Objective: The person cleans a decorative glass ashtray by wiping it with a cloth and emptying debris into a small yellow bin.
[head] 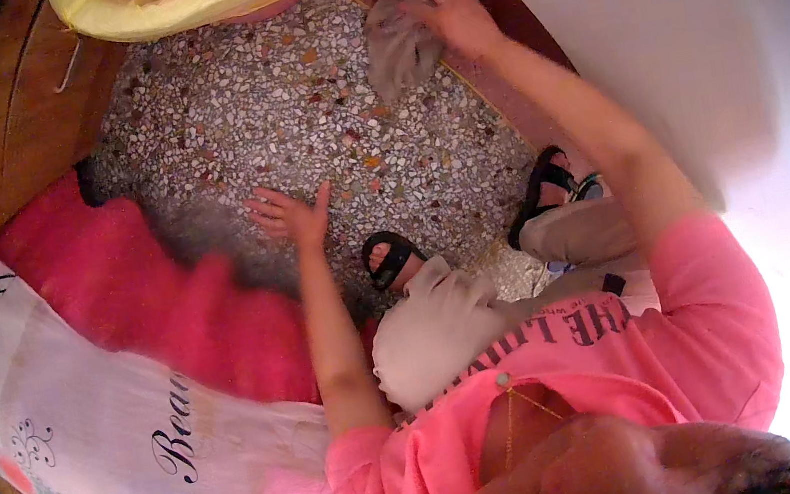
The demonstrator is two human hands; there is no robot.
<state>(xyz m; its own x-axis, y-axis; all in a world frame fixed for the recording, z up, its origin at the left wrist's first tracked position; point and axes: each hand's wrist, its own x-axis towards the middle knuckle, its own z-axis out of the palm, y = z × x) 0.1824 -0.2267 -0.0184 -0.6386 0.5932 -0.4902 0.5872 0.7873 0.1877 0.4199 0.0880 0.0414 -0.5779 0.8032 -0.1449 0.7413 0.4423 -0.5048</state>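
Note:
A crumpled grey-beige cloth (pixel 401 49) lies on the terrazzo floor (pixel 269 105), against the dark red border along the wall. My right hand (pixel 453 15) is on the upper part of this cloth, its fingers bunched into the fabric and somewhat blurred. Lower and to the left, my left hand (pixel 292 216) hangs over the floor with its fingers spread and nothing in it. Whether it touches the floor cannot be seen. Beside it is a red cloth or blanket (pixel 222 309) hanging down from the bed edge.
A yellow-rimmed basket or bin (pixel 202 5) stands at the top. Wooden cabinet doors (pixel 18 95) with metal handles rise at the left. A printed white bed cover (pixel 107 409) borders the lower left. The white wall (pixel 701 52) runs close on the right. Black sandals (pixel 391 259) are on my feet.

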